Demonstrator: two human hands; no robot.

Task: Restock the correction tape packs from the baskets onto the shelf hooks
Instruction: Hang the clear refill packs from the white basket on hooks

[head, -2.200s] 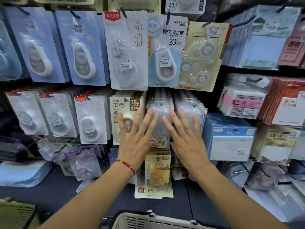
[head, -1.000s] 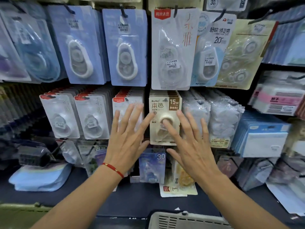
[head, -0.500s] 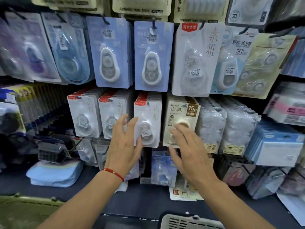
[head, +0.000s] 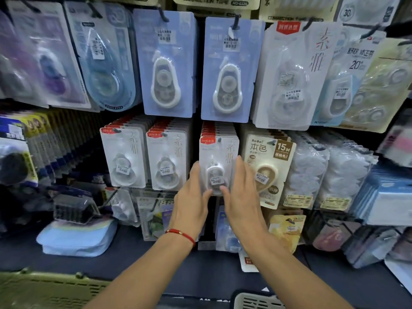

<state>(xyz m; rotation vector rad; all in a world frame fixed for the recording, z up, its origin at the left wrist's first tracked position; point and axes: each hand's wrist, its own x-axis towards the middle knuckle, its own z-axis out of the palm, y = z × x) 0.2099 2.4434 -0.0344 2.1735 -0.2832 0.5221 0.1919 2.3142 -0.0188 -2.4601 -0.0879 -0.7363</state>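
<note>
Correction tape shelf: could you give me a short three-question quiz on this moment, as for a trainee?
1. True or false: both hands flank the white red-tabbed pack in the middle row.
2. Which pack hangs directly right of it? A) beige 15M pack B) blue pack C) purple pack
3. Fill in: the left hand has a ___ string bracelet at its wrist.

Key: 1 true, the right hand is on the pack's other side; 2 A; 3 red.
</note>
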